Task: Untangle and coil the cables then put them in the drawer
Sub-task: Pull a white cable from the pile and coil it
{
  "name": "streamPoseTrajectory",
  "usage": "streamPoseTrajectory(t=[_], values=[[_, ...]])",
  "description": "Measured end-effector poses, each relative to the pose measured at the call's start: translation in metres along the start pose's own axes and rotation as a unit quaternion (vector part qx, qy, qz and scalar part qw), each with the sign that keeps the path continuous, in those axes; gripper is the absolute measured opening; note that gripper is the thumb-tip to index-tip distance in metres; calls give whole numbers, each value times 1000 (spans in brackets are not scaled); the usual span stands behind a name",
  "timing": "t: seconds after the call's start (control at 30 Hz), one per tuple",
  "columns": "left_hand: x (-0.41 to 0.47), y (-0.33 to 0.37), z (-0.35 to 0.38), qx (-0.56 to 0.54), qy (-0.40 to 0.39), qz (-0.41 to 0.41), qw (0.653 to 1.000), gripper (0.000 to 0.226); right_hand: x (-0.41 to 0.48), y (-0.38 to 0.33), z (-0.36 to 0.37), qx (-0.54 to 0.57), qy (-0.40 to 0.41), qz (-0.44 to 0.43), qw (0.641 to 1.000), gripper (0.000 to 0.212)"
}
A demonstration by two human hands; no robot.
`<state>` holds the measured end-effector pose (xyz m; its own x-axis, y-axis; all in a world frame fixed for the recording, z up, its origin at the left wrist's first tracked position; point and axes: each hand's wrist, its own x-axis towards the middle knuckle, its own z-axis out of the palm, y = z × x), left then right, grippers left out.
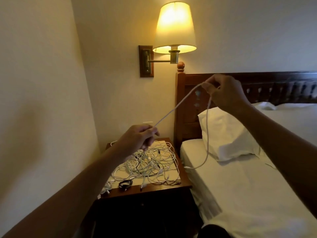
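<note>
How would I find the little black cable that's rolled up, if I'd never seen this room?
Look left of the bed to the wooden nightstand under the wall lamp. Near its front edge, in front of the big tangle of white cables, lies a small coiled cable. It is the only black, neatly wound one; the bundle beside it is white.

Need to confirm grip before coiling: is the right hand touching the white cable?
Touching. The head view shows the right hand pinching the white cable where it bends.
</note>
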<state>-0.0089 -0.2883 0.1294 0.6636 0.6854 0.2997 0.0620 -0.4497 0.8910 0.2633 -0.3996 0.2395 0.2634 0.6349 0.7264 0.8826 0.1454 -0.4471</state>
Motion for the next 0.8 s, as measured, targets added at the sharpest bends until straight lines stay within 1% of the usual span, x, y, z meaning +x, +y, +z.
streamPoseTrajectory(t=[0.03, 0.07, 0.1, 0.17, 0.2, 0.23, 0.27, 0.3, 0.33, 0.37, 0.4, 0.43, 0.47, 0.5, 0.57, 0.63, 0.67, 0.7, 0.73, 0.8], values=[[-4, -9, -9, 7, 23, -3, 1000, 23, -4, 9, -4, -11, -44, 21, 999, 5], [-6, -16, -18, 10, 53, -5, 999, 22, -7, 18, -7, -17, -112, 45, 993, 7], [-10, -20, -25, 13, 84, -6, 996, 22, -10, 26, -7, -23, -200, 73, 977, 8], [-15, -19, -29, 34, 115, -2, 993, 24, -19, 36, -2, -65, -368, 119, 920, 8], [-16, -12, -26, 51, 109, 5, 993, 24, -25, 33, 5, -82, -424, 121, 894, 15], [-16, -4, -19, 73, 91, 13, 993, 23, -31, 25, 15, -77, -452, 116, 881, 28], [-15, 5, -12, 101, 70, 23, 992, 23, -38, 13, 27, -53, -461, 107, 879, 42], [-13, 13, -5, 136, 51, 36, 989, 22, -46, 0, 41, -18, -465, 95, 880, 51], [-11, 18, 1, 177, 40, 49, 982, 21, -54, -12, 55, 22, -473, 87, 876, 53], [-9, 21, 4, 217, 47, 62, 973, 19, -62, -20, 69, 56, -479, 82, 872, 46], [-8, 21, 4, 251, 66, 70, 963, 17, -69, -25, 81, 73, -482, 79, 870, 32], [-8, 20, 1, 281, 91, 76, 952, 14, -76, -28, 89, 80, -473, 70, 875, 19], [-12, 18, -6, 308, 112, 79, 941, 13, -79, -29, 91, 85, -447, 61, 888, 18], [-17, 13, -14, 330, 121, 69, 934, 15, -81, -27, 89, 88, -410, 62, 906, 25], [-31, -9, -38, 357, 102, 21, 928, 23, -82, -15, 77, 109, -316, 78, 939, 35], [-49, -36, -64, 335, 81, -33, 938, 28, -82, 5, 65, 111, -242, 95, 959, 36], [-58, -48, -73, 318, 76, -58, 943, 29, -84, 16, 62, 97, -233, 100, 962, 35], [-66, -57, -77, 312, 71, -75, 944, 28, -89, 24, 63, 77, -241, 105, 962, 34], [-72, -63, -78, 320, 67, -85, 941, 27, -94, 34, 67, 50, -255, 104, 960, 34], [-77, -66, -72, 334, 86, -94, 934, 27, -102, 52, 77, -3, -298, 103, 949, 33]])
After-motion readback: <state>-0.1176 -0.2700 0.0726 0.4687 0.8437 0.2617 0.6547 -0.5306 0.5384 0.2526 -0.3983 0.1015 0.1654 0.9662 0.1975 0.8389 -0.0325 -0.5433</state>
